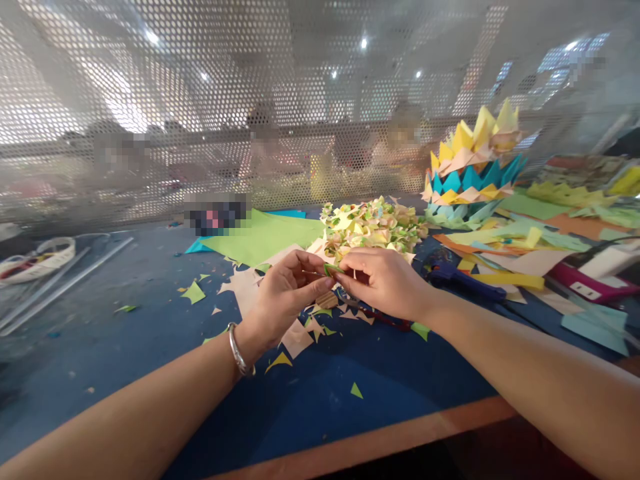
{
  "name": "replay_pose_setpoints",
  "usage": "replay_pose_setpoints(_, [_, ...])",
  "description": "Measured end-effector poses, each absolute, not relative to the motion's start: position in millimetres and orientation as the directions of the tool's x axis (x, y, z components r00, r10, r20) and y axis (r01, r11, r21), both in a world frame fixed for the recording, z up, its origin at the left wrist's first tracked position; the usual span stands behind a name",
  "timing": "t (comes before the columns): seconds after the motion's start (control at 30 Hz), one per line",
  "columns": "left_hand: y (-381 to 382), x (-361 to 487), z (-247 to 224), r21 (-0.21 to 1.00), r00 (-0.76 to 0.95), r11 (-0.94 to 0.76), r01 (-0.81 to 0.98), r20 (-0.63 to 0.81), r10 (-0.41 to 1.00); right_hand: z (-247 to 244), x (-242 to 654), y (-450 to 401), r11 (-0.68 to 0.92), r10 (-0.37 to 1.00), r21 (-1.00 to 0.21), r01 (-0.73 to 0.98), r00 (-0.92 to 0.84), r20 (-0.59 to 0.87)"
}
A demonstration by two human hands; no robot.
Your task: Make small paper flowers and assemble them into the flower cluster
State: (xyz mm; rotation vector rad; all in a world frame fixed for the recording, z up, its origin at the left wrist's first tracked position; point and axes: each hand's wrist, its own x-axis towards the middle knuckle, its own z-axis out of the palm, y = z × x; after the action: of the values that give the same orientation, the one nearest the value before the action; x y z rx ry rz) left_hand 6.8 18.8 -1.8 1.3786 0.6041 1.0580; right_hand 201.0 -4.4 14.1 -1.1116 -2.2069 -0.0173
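Observation:
Above the blue table (400, 380), my left hand (287, 293) and my right hand (383, 283) meet fingertip to fingertip. Between them they pinch a small green paper piece (331, 269), mostly covered by the fingers. Just behind the hands rises a heap of small curled paper pieces (377, 227) in green, yellow and pale pink. Paper scraps lie on the table below the hands, among them a yellow one (279, 361) and a green triangle (357, 390). Under my right hand, a dark red tool is partly hidden.
Green sheets (270, 237) lie behind my left hand. Layered pointed paper work (470, 167) stands at the back right, near a blue-handled tool (463, 281), paper strips and a magenta device (593, 283). A white basket (43, 260) sits far left. Perforated mesh (200, 100) stands behind.

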Motion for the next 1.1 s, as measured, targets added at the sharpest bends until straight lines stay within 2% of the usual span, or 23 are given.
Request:
replay_pose_setpoints(0.77, [18.0,6.8,-0.3,0.969,0.432,-0.143,-0.2,0.218,0.875,17.8,200.7,-5.9,0.632,0.72,-0.302,0.714,-0.397,0.569])
replay_pose_setpoints(1.1, [15.4,6.9,1.7,0.964,0.436,-0.119,-0.239,0.216,0.874,16.4,201.2,-5.7,0.65,0.694,-0.269,0.71,-0.412,0.59])
